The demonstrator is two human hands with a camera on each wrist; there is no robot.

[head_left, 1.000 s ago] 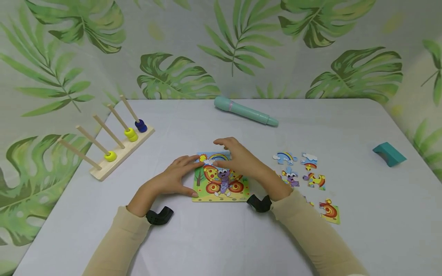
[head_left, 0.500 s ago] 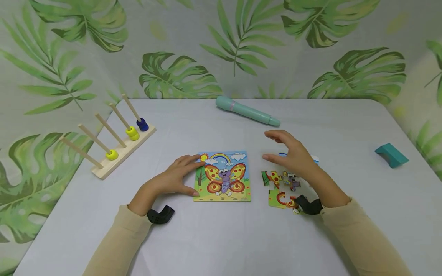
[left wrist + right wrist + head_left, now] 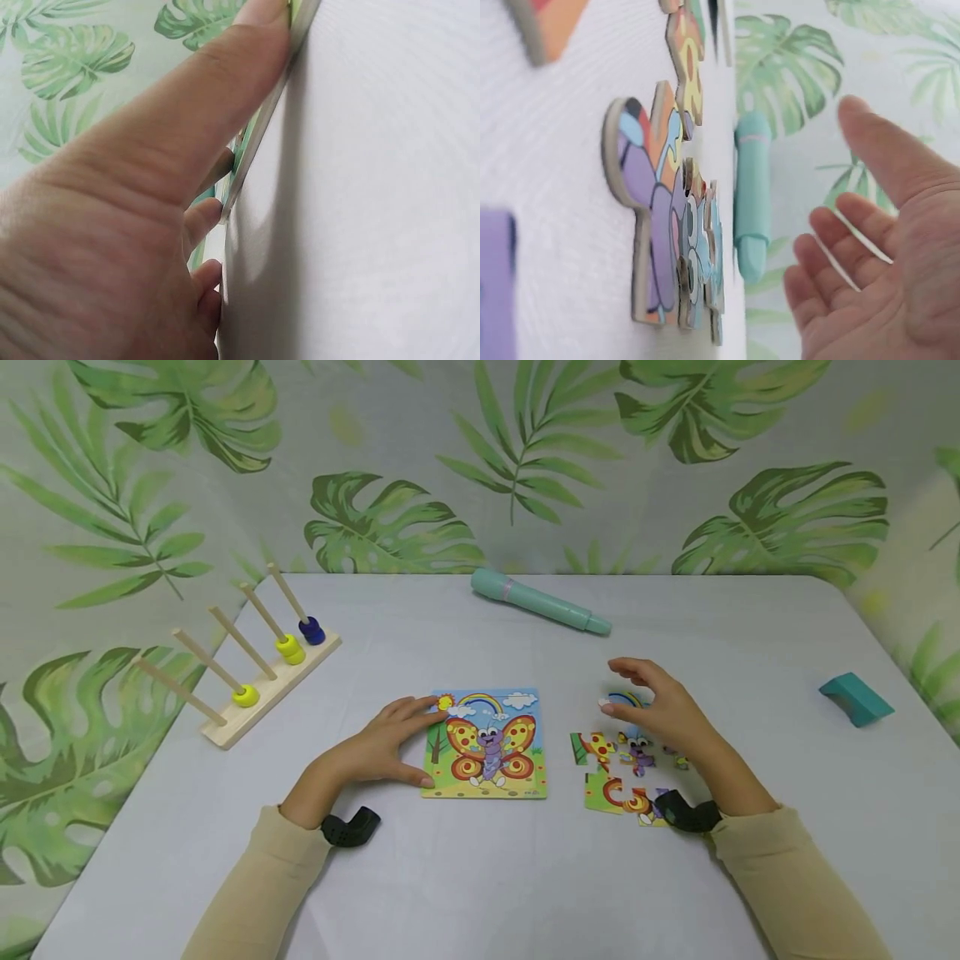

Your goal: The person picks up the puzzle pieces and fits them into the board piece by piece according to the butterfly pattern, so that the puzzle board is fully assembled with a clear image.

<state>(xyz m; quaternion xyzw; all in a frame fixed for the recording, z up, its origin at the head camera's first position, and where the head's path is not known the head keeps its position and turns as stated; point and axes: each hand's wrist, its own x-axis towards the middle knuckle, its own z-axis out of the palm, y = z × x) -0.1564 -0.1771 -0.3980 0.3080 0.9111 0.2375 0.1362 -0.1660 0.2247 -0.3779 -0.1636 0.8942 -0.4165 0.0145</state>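
My left hand (image 3: pixel 381 745) rests at the left side of a square butterfly puzzle board (image 3: pixel 489 783), which lies flat on the table. Its thumb touches the lower left corner and its fingertips reach the upper left, by the printed sun. In the left wrist view the thumb (image 3: pixel 217 82) lies over the board's edge. My right hand (image 3: pixel 663 710) hovers over loose puzzle pieces, fingers apart, holding nothing. Below its thumb shows a rainbow piece (image 3: pixel 625 699). Closer in are a purple butterfly-body piece (image 3: pixel 640 753) and a red-and-green piece (image 3: pixel 602 793). Hand and wrist hide several other pieces.
A wooden peg stand (image 3: pixel 273 689) with yellow and blue beads stands at the left. A mint-green microphone-shaped toy (image 3: pixel 540 602) lies at the back. At the far right is a teal arch block (image 3: pixel 857 698). Black wrist cameras (image 3: pixel 351 827) sit on both wrists.
My right hand has moved from over the puzzle board rightward to above the loose pieces, still holding nothing. My left hand stays in place at the board's left edge.
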